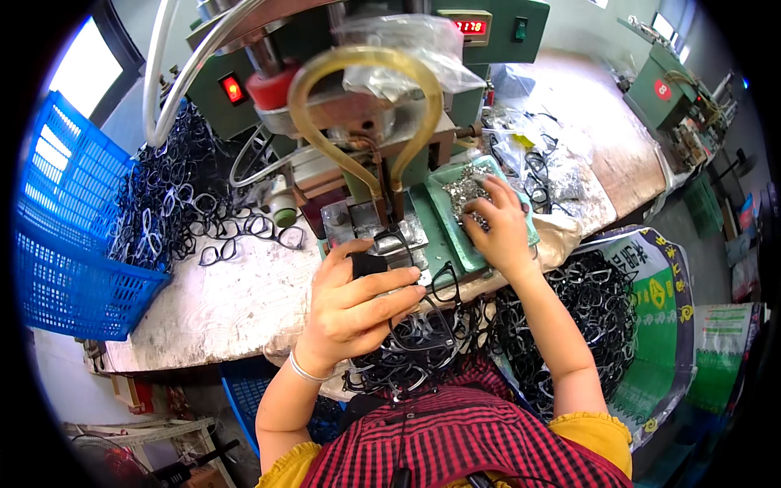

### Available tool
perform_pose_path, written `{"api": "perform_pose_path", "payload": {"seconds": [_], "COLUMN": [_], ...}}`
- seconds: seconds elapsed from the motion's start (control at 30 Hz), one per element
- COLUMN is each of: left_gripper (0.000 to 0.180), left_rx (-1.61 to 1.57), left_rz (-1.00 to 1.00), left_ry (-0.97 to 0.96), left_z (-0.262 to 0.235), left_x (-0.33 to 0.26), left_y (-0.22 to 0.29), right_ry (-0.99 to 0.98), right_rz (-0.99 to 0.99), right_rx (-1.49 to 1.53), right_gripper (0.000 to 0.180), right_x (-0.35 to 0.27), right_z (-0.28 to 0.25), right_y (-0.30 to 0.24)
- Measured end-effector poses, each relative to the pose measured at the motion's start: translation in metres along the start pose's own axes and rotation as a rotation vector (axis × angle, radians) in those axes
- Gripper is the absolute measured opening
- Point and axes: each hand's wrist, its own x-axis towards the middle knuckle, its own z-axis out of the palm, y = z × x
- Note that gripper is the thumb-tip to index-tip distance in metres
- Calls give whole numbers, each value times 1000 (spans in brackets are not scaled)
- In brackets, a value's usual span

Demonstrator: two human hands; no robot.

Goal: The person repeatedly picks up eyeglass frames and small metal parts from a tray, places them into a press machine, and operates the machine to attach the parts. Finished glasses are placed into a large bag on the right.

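Observation:
My left hand (358, 305), with a black cover on one finger, is closed on a black eyeglass frame (447, 324) at the front of a green press (390, 154). Part of that frame reaches up onto the metal fixture (413, 236) below the press head; my fingers hide some of it. To the right, my right hand (506, 232) is over a green tray (472, 254), its bent fingers down among small silvery metal parts (464, 191). Thumb and forefinger come close together there, and whatever lies between them is too small to make out.
A heap of dark eyeglass frames (167, 195) spills from a blue basket (89, 285) on the left. More frames fill a printed sack (663, 325) at the right and lie below my hands. A looped yellow tube (431, 89) arches before the press; plastic bags (407, 53) hang above.

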Motion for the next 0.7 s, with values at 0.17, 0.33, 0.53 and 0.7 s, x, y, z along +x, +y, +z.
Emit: {"api": "perform_pose_path", "payload": {"seconds": [0.17, 0.33, 0.53, 0.7], "left_gripper": [35, 28, 12, 17], "left_rx": [-20, -1008, -985, 250], "left_rz": [-156, 89, -104, -894], "left_ry": [-53, 148, 14, 596], "left_z": [-6, -28, -64, -140], "left_x": [-12, 9, 2, -105], "left_y": [19, 74, 44, -131], "right_ry": [39, 132, 148, 179], "right_rz": [-147, 199, 399, 455], "right_rx": [-37, 220, 432, 547], "right_gripper": [11, 15, 18, 17], "right_x": [22, 13, 4, 5], "right_z": [12, 15, 10, -4], "right_y": [5, 2, -2, -9]}}
